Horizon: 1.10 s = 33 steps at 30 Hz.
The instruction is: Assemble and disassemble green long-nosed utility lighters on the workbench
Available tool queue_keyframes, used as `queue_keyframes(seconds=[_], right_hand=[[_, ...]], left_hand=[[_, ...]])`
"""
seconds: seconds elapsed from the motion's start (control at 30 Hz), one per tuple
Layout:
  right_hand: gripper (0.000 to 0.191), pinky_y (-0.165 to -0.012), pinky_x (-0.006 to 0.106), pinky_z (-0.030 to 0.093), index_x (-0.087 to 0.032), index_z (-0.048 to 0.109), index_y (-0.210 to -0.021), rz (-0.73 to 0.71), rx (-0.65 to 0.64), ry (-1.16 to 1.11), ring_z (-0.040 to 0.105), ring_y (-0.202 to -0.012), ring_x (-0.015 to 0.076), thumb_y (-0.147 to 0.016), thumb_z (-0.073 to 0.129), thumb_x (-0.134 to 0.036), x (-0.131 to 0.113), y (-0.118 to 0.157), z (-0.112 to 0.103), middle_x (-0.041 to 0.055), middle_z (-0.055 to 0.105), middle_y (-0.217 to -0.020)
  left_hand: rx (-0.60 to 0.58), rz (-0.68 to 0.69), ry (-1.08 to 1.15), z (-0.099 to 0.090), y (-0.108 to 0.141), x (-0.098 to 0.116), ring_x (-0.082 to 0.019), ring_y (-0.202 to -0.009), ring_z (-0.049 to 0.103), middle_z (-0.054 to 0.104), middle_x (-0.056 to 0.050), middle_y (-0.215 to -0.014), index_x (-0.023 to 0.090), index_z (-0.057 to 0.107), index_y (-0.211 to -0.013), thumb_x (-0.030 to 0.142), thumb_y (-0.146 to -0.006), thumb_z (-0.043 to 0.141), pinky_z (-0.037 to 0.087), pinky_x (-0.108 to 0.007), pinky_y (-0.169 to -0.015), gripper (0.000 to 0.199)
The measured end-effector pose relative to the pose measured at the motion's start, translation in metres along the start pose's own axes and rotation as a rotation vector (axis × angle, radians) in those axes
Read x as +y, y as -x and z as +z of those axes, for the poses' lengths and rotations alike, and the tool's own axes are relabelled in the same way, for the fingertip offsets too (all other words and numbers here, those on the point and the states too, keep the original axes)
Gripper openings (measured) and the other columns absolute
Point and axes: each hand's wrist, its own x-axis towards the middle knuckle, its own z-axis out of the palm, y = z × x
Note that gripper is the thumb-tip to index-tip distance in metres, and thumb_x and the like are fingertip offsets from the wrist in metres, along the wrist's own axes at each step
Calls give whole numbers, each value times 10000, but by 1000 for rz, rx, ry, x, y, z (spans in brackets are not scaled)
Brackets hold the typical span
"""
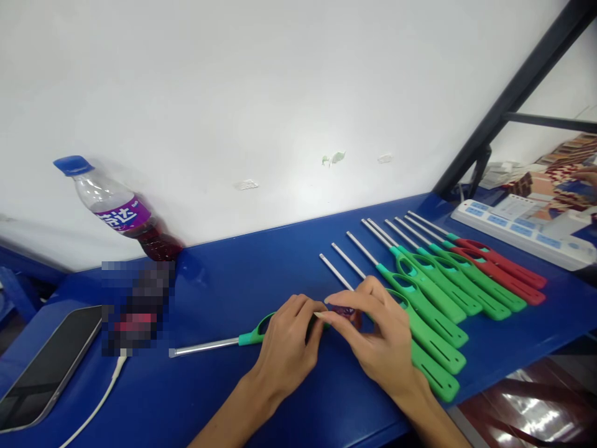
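My left hand (293, 330) is closed around a green long-neck lighter (255, 335), whose metal tube points left over the blue table. Most of its handle is hidden under my fingers. Close by on the right, my right hand (377, 330) is closed in a pinch, thumb and forefinger almost meeting at my left fingertips. A small dark reddish-purple item (344, 310) shows within its curled fingers; its kind is unclear. Several more green lighters (431, 333) lie in a slanted row beside and beyond that hand, with red lighters (510, 264) at the far end.
A Fanta bottle (122, 214) leans against the white wall at the left. Near it are a phone (51, 364), a white cable (100, 404) and a pixelated dark object (140, 311). A white power strip (522, 233) and a black metal frame (508, 106) stand right; another person's hand (588, 176) shows behind.
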Motion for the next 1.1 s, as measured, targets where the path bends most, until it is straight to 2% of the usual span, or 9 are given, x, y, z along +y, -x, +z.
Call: queue_keyframes(seconds=[0.07, 0.13, 0.23, 0.33, 0.43, 0.53, 0.83, 0.97, 1.1], right_hand=[[307, -542, 226, 508, -291, 713, -1137, -10, -14, 9, 560, -682, 98, -885, 778, -127, 0, 0, -1, -15, 633, -846], [362, -621, 245, 557, -288, 694, -1254, -31, -38, 23, 623, -806, 121, -917, 750, -166, 0, -1, -3, 24, 663, -987], [519, -904, 337, 598, -287, 549, -1490, -99, -80, 23, 642, -1141, 187, -991, 623, -165, 1, -1, -5, 74, 653, -1298], [623, -1074, 385, 535, -311, 508, -1525, -160, -114, 4, 607, -1271, 188, -975, 532, -18, 3, -1, -4, 46, 642, -1380], [634, -1009, 329, 560, -298, 583, -1448, -136, -111, -13, 633, -1203, 153, -939, 508, 72, 4, 0, -2, 34, 669, -1286], [590, -932, 284, 578, -277, 616, -1386, -97, -79, -34, 642, -1126, 128, -930, 517, 85, 5, 2, -2, 27, 679, -1205], [510, -876, 283, 572, -266, 644, -1325, -67, -73, -60, 643, -1028, 114, -943, 549, 59, 2, 0, -2, 12, 686, -1128], [483, -862, 279, 583, -260, 654, -1305, -57, -71, -65, 648, -1018, 116, -944, 556, 46, 3, 1, -2, 20, 682, -1120], [448, -841, 283, 588, -259, 671, -1271, -60, -68, -56, 654, -982, 120, -942, 567, 26, 3, 3, -2, 24, 678, -1082]], left_hand=[[-4, 4, 1, -1, 0, 1, -211, -847, 636, 689, -35, -948, 208, 595, -1008, 138, -1047, 482, 527, -356, -759, 139], [-2, -1, 2, -1, 0, 1, -207, -841, 636, 687, -31, -947, 210, 589, -1010, 131, -1042, 481, 528, -359, -769, 138], [7, -12, 7, -1, 0, 0, -200, -829, 636, 675, -28, -941, 212, 583, -1018, 133, -1042, 484, 530, -354, -764, 129], [11, -9, 16, 0, 0, -2, -207, -872, 653, 673, -33, -957, 216, 582, -1052, 142, -1052, 476, 536, -363, -797, 129], [11, -8, 22, 1, 0, -3, -216, -903, 664, 675, -35, -961, 219, 583, -1062, 148, -1059, 474, 534, -378, -828, 129], [-2, -15, 25, 1, 0, -2, -216, -900, 665, 688, -38, -990, 220, 589, -1052, 148, -1058, 484, 527, -377, -820, 127], [38, -11, 72, -5, 2, 3, -200, -875, 618, 658, -45, -979, 200, 581, -1158, 154, -1055, 472, 487, -355, -802, 157], [98, 63, 114, -9, 5, 4, -181, -837, 581, 645, -47, -944, 189, 585, -1105, 99, -1051, 402, 456, -337, -779, 211], [128, 182, 153, -8, 6, 4, -180, -783, 551, 651, -53, -906, 181, 593, -1066, 72, -1008, 418, 436, -336, -734, 214]])
